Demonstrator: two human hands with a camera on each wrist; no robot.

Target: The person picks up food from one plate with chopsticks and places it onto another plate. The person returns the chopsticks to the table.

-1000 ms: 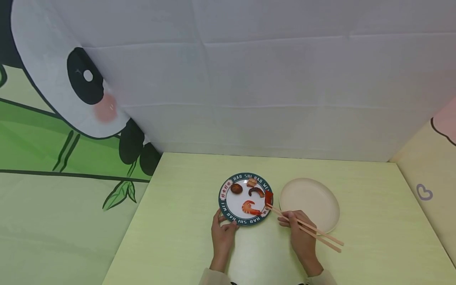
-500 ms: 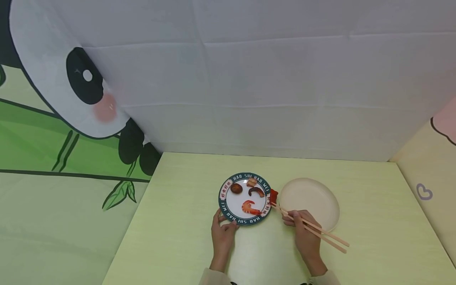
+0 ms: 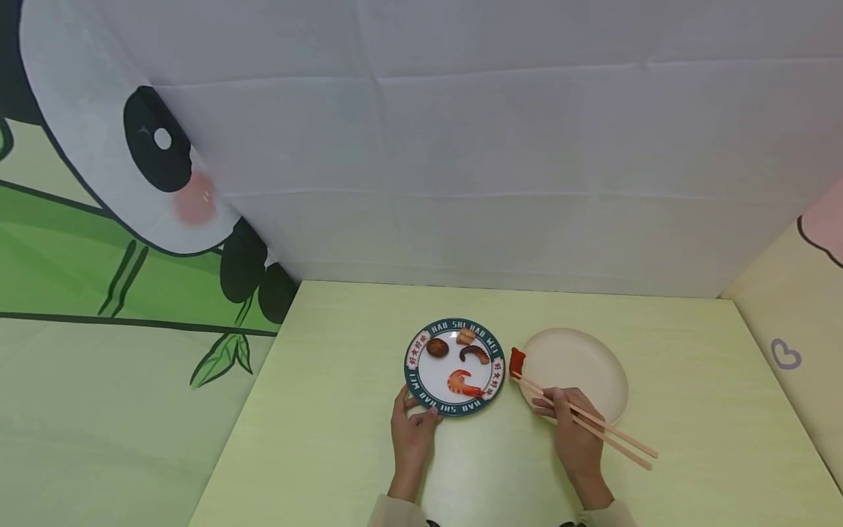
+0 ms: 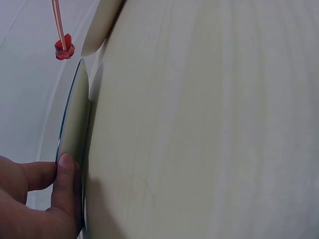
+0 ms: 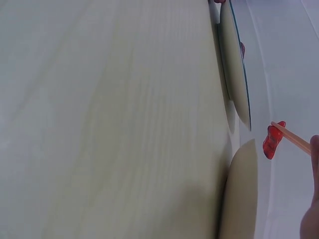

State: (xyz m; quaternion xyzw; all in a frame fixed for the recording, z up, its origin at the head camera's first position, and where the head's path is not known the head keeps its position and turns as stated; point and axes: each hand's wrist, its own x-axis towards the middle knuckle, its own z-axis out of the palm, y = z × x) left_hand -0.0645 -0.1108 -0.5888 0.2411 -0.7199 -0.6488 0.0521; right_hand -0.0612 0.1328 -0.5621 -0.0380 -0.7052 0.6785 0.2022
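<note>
My left hand (image 3: 413, 443) pinches the near-left rim of a white plate with a dark green lettered border (image 3: 431, 380); the left wrist view shows thumb and finger on either side of the edge. On that plate lie a shrimp (image 3: 463, 383), a brown mushroom cap (image 3: 437, 348), a dark curved piece (image 3: 476, 354) and a tan piece (image 3: 465, 337). My right hand (image 3: 578, 443) grips a pair of chopsticks (image 3: 619, 434). Their tips hold a glossy red piece of food (image 5: 271, 142), raised in the air by the left edge of a plain cream plate (image 3: 573, 359).
Both plates stand side by side on a pale yellow table (image 3: 342, 439), the cream one on the right. A white cloth wall (image 3: 494, 183) rises behind the table's back edge. Printed cloth (image 3: 132, 366) hangs at the left.
The red piece, in the chopsticks, has moved right from the green-bordered plate's rim to the cream plate's left edge. My right hand has shifted right with it; the left hand stays put.
</note>
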